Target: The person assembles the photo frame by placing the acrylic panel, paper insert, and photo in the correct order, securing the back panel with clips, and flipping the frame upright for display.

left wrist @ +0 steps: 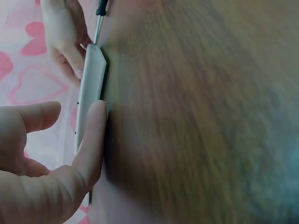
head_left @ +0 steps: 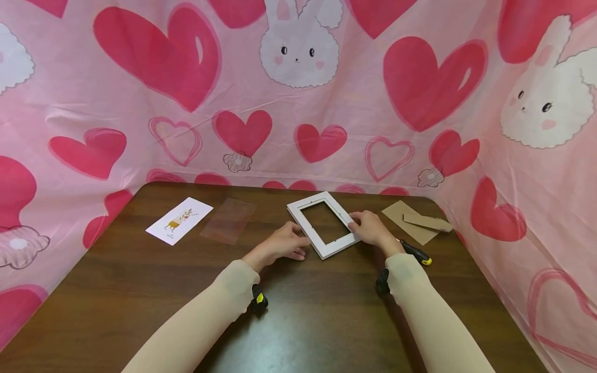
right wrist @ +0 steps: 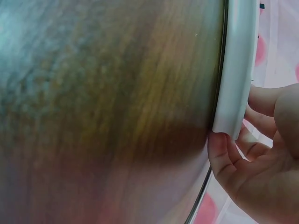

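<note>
A white picture frame lies on the table with small dark tabs around its inner opening. Along its left side is my left hand; in the left wrist view one long finger lies against the frame's outer edge, with the thumb apart from it. My right hand holds the right side of the frame. From the right wrist view, its fingertips curl at the end of the white edge, and the thumb is by the top face.
A white card with a deer-like drawing and a clear sheet lie at the left. On the right are a brown backing board, a folded cardboard strip over it, and a black and yellow screwdriver near my right wrist.
</note>
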`<action>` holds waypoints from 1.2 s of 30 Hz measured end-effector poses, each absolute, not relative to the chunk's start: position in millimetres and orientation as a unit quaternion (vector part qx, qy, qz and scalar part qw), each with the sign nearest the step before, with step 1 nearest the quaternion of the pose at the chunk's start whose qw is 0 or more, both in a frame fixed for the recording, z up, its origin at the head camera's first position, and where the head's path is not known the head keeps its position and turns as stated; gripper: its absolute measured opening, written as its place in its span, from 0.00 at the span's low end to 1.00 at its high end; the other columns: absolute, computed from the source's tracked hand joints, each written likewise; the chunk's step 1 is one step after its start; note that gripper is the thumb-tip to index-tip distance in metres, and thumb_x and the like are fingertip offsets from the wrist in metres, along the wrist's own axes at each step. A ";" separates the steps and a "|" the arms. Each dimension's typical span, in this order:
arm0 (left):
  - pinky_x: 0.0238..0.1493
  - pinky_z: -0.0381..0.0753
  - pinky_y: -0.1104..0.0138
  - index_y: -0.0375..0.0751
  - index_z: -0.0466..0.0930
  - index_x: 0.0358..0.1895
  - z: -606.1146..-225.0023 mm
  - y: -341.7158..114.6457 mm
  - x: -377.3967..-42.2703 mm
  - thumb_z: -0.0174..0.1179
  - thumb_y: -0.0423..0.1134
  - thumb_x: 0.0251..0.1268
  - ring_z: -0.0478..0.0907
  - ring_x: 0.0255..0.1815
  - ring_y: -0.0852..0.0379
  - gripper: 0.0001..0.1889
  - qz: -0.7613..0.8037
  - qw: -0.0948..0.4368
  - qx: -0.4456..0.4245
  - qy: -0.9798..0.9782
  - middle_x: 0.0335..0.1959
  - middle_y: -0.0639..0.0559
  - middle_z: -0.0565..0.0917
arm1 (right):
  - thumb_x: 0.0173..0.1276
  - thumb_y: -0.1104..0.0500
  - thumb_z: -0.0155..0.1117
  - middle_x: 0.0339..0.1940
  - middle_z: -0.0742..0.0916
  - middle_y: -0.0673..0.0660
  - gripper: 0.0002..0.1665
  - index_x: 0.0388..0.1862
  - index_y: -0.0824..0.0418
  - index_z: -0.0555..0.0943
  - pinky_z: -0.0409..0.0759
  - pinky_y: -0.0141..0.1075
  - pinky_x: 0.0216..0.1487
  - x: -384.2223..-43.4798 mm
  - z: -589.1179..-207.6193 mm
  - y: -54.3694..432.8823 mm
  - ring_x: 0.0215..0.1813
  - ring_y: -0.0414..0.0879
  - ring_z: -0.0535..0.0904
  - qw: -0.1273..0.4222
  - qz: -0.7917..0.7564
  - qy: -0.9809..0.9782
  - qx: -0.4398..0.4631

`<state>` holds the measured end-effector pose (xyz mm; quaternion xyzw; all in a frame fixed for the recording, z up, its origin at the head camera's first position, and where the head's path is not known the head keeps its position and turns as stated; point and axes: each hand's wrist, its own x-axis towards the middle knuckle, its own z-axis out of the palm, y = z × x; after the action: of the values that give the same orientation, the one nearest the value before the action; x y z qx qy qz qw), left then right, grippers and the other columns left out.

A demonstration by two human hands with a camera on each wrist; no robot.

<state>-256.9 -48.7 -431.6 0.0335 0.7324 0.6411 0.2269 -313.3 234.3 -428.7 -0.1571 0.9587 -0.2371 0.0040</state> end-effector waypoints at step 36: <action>0.28 0.88 0.65 0.26 0.57 0.69 -433.9 -51.4 -254.7 0.68 0.30 0.72 0.81 0.21 0.57 0.32 0.572 0.193 0.052 0.796 0.31 0.43 0.79 | 0.78 0.59 0.64 0.70 0.80 0.73 0.37 0.80 0.72 0.66 0.75 0.54 0.71 -289.7 -416.0 216.4 0.60 0.56 0.79 0.157 -0.305 0.934 -0.103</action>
<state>-254.7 -51.4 -433.9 0.0518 0.7958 0.5715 0.1933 -289.7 216.4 -416.0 -0.1034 0.9337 -0.3045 0.1575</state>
